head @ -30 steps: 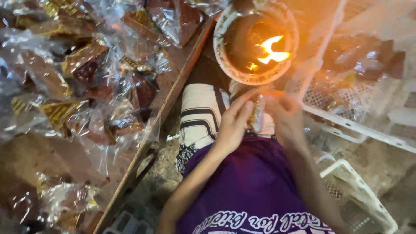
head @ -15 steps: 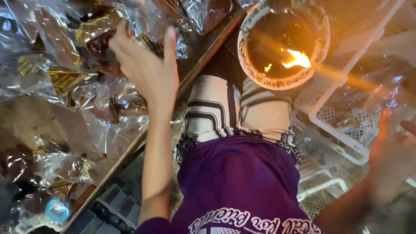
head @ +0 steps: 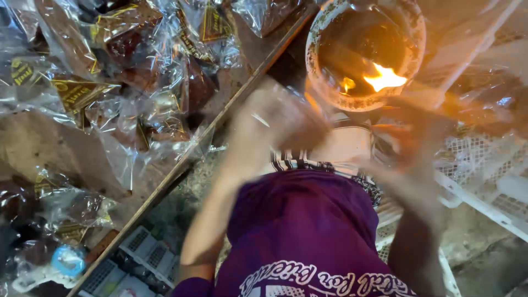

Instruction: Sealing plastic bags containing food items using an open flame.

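A wooden tray (head: 181,165) of clear-wrapped packets (head: 137,82) lies left; the blurred left hand (head: 275,118) holds a clear packet (head: 263,118), the right hand's (head: 410,140) grip unreadable; the bowl's flame (head: 385,80), close by, could melt the wrapping.

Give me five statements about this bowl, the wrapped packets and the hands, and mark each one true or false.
1. A flame burns inside the round bowl. True.
2. The clear wrapped packets lie to the right of the bowl. False: they lie on the board to its left.
3. The left hand is sharp and still. False: it is blurred by motion.
4. The person wears a purple shirt. True.
5. The white plastic crate is on the left side. False: it is on the right.
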